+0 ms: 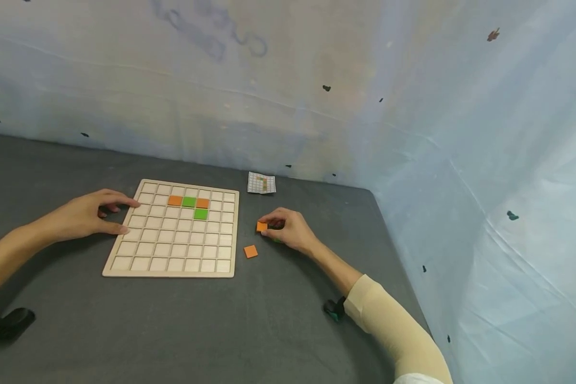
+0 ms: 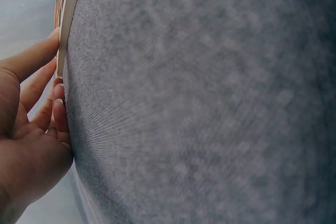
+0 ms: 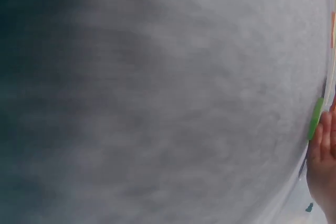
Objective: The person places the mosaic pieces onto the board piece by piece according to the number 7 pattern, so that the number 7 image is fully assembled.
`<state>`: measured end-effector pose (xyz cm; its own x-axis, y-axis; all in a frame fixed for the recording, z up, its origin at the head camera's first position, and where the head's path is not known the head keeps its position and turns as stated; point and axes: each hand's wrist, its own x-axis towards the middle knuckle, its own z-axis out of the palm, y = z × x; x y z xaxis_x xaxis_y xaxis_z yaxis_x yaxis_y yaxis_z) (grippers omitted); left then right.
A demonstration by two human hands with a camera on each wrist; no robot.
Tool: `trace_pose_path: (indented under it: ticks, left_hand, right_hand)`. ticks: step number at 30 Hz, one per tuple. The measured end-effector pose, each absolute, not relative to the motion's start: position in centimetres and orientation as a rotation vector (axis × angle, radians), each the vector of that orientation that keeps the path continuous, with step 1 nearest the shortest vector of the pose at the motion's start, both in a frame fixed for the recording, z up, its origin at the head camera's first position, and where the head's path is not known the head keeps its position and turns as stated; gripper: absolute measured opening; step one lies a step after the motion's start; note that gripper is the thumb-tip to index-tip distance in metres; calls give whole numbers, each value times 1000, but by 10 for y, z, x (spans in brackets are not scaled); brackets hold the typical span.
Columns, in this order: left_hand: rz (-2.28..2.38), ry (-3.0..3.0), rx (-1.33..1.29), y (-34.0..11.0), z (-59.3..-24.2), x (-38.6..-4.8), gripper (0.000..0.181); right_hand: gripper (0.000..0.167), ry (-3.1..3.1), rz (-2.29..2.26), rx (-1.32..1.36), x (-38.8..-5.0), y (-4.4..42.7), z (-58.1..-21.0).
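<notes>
Beside the pale wooden grid board (image 1: 165,236), my right hand (image 1: 290,229) pinches a square orange tile (image 1: 261,226); my left hand (image 1: 88,214), spread, touches the board. Slack pressure could drop the tile.

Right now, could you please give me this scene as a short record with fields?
Board: pale grid board on a dark grey surface
Tiles on board: orange, green, orange in a row; another green below the right-hand orange
Left hand: touches the board's left edge
Right hand: pinches an orange tile
Other tiles off board: loose orange tile; green tile partly hidden by the right hand
Card: small printed grid card beyond the board's far right corner
</notes>
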<state>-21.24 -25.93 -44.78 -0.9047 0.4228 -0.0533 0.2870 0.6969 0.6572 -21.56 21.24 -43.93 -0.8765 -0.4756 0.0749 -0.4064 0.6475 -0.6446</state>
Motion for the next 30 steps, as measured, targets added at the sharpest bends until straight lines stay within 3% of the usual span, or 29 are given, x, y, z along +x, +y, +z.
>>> trace_pose_path:
  ticks: [30]
  left_hand:
    - [1035,2691,575,-260,-445,-211,65]
  right_hand:
    - [28,2570,-1279,-805,-222,127,-429]
